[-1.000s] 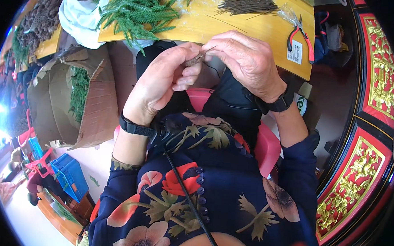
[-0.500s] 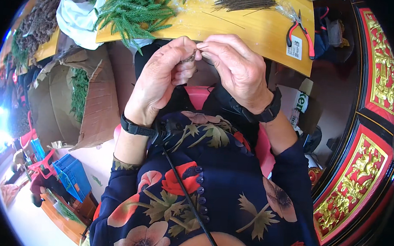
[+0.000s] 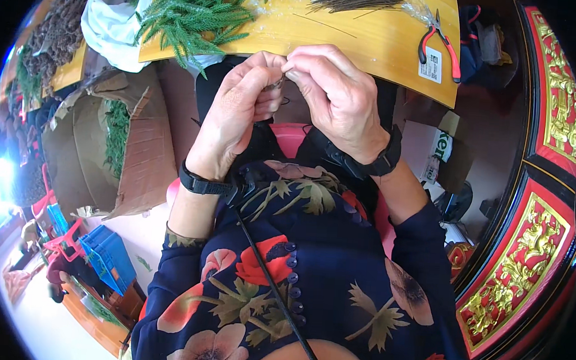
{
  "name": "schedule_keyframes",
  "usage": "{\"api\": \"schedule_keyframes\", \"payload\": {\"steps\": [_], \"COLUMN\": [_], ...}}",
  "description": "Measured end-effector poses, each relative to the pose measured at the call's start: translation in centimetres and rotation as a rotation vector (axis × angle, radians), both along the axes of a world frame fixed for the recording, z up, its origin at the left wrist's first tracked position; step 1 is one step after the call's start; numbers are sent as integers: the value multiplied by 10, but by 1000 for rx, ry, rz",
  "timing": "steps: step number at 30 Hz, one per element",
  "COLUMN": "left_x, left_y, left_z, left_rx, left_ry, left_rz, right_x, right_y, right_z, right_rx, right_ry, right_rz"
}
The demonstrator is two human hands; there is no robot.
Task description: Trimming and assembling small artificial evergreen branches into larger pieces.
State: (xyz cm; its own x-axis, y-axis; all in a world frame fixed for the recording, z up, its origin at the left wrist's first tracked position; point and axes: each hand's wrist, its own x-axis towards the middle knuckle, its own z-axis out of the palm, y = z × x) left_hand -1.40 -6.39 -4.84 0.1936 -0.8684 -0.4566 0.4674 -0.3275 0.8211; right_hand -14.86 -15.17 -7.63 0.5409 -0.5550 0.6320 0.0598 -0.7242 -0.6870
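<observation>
My left hand (image 3: 240,102) is closed, its fingers curled in and its thumb pressed over them, in front of the table's near edge. The fingertips of my right hand (image 3: 344,95) are pinched together and meet the left ones. Something small and brownish shows in part between the left fingers; its kind is hidden. On the yellow table (image 3: 386,48) beyond lie green artificial pine sprigs (image 3: 195,25) at the left and a bundle of thin brown stems or wires (image 3: 356,0) at the back. Pliers (image 3: 452,60) with red and black handles lie at the right.
A torn cardboard box (image 3: 149,153) with greenery inside stands at my left. Behind it are a white bag (image 3: 106,40) and a heap of brown cones (image 3: 62,21). A blue crate (image 3: 111,255) sits lower left. Red and gold carved panels (image 3: 524,270) line the right.
My right hand has shifted slightly left and up, and its wrist has turned a little. My left hand stays nearly in place. The fingertips still meet.
</observation>
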Motion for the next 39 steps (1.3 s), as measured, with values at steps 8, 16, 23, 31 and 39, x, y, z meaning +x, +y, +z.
{"api": "schedule_keyframes", "payload": {"steps": [8, 16, 23, 31, 39], "left_x": [-1, 4, 2, 5, 7], "left_y": [-1, 1, 3, 4, 3], "left_z": [3, -8, -3, 3, 4], "left_rx": [94, 14, 31, 33, 29], "left_ry": [-54, 62, 6, 71, -13], "left_rz": [-84, 11, -42, -140, -224], "right_x": [-2, 1, -1, -5, -12], "right_y": [-1, 3, 2, -5, -5], "right_z": [-2, -1, -1, -5, -2], "right_rx": [71, 72, 103, 58, 166], "right_ry": [75, 57, 80, 31, 83], "right_rz": [49, 59, 25, 80, 127]}}
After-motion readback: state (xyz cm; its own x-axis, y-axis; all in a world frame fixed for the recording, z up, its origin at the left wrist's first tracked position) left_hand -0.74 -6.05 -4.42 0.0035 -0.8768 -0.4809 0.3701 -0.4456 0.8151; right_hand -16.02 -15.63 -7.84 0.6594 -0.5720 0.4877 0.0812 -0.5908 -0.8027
